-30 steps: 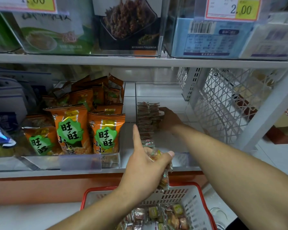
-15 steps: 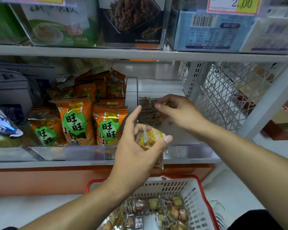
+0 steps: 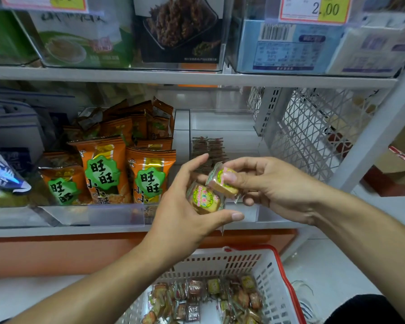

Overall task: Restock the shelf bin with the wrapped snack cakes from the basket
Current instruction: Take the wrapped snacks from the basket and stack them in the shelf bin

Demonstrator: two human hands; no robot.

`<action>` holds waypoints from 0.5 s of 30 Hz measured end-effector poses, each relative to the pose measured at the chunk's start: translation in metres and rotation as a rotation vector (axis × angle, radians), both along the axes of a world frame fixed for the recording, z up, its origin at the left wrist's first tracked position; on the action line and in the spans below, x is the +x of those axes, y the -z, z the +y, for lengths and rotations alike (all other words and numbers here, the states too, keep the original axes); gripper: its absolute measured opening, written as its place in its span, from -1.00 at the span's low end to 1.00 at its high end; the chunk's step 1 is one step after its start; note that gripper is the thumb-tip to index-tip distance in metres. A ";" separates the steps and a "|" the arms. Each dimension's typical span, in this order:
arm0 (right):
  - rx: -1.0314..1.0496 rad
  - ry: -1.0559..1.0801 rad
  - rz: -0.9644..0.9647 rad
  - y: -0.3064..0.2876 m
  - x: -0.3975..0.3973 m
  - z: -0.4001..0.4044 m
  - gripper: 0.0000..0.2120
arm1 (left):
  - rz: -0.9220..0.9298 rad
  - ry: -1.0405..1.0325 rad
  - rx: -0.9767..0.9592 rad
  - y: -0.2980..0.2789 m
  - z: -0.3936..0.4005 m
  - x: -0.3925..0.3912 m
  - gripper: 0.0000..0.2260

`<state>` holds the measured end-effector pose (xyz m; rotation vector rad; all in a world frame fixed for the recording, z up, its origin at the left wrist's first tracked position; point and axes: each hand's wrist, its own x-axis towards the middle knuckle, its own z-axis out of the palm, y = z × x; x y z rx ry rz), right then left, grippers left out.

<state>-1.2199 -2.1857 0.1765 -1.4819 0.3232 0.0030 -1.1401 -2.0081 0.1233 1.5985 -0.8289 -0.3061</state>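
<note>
The left hand [image 3: 185, 206] grips one wrapped cake [image 3: 205, 199] between thumb and fingers; the right hand [image 3: 264, 183] pinches a second cake [image 3: 222, 181] touching it at 1 o'clock. Both are held in front of the clear bin [image 3: 222, 122], where a short row of cakes [image 3: 208, 150] stands. At 6 o'clock, the basket [image 3: 274, 272] holds more cakes [image 3: 206, 298]. Orange bags [image 3: 126, 169] fill the bin at 9 o'clock.

- I stood before white metal shelving [image 3: 192, 77].
- Its right end was a white wire mesh panel [image 3: 313, 127].
- An orange kickboard [image 3: 56, 253] ran below, over pale floor [image 3: 337, 267].
</note>
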 end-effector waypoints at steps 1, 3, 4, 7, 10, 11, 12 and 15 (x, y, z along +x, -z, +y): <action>0.032 0.000 -0.006 0.000 -0.001 0.000 -0.66 | -0.009 0.004 0.008 0.001 0.001 0.001 -0.07; 0.050 -0.027 -0.016 0.001 -0.002 0.002 -0.67 | -0.025 0.017 0.017 0.003 0.001 0.001 -0.05; 0.051 -0.048 -0.018 0.002 -0.003 0.003 -0.66 | -0.037 0.024 0.024 0.004 0.001 0.002 -0.04; 0.021 -0.095 0.012 0.003 -0.004 0.005 -0.60 | -0.069 0.047 0.064 0.005 0.003 0.003 0.00; -0.132 -0.117 0.077 0.003 -0.005 0.005 -0.69 | -0.099 0.038 0.112 0.003 0.004 0.000 0.02; -0.147 -0.135 0.101 0.003 -0.005 0.005 -0.73 | -0.104 0.029 0.122 0.003 0.004 -0.001 0.03; -0.146 -0.166 0.124 0.003 -0.005 0.005 -0.75 | -0.110 0.025 0.131 0.003 0.004 -0.002 0.03; -0.141 -0.283 0.174 0.002 -0.007 0.005 -0.76 | -0.134 0.047 0.184 0.003 0.005 -0.004 0.01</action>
